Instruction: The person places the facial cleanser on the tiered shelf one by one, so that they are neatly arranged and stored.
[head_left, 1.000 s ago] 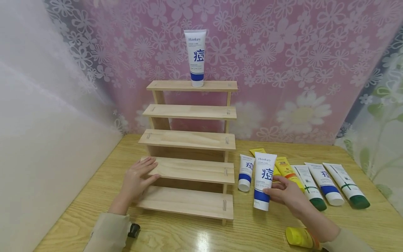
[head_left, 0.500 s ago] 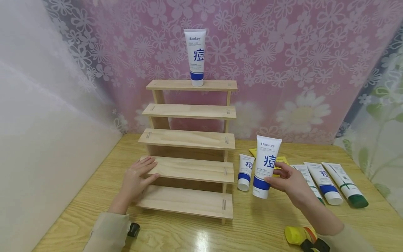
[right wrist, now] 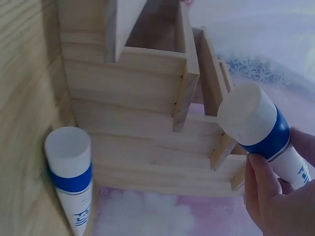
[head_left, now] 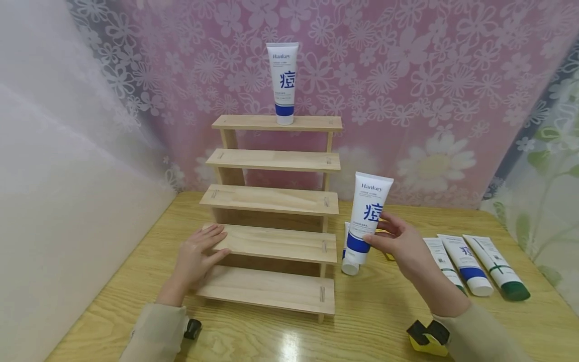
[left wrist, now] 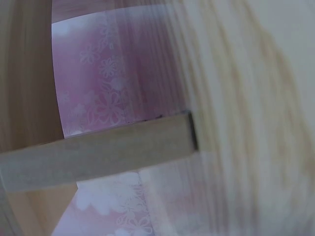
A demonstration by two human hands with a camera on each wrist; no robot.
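My right hand (head_left: 402,246) pinches a white squeeze tube (head_left: 367,213) with a blue band, its cap pointing down, in the air to the right of a stepped wooden shelf (head_left: 271,244). In the right wrist view the thumb and fingers (right wrist: 263,179) grip the held tube near its blue band. My left hand (head_left: 199,254) rests on the left end of the shelf's second step from the bottom, fingers extended. A matching tube (head_left: 284,83) stands cap down on the top step. Behind the held tube, another white and blue tube (right wrist: 71,182) lies on the table, partly covered in the head view.
At the right lie a white and blue tube (head_left: 468,266) and white tubes with green caps (head_left: 499,269). A yellow tube (head_left: 427,346) lies near the front, partly hidden by the right wrist's strap. A flowered pink curtain (head_left: 407,100) hangs behind the wooden table (head_left: 362,327).
My right hand has lifted the tube up from low over the table and moved it slightly left, closer to the shelf. The left hand has stayed on its step.
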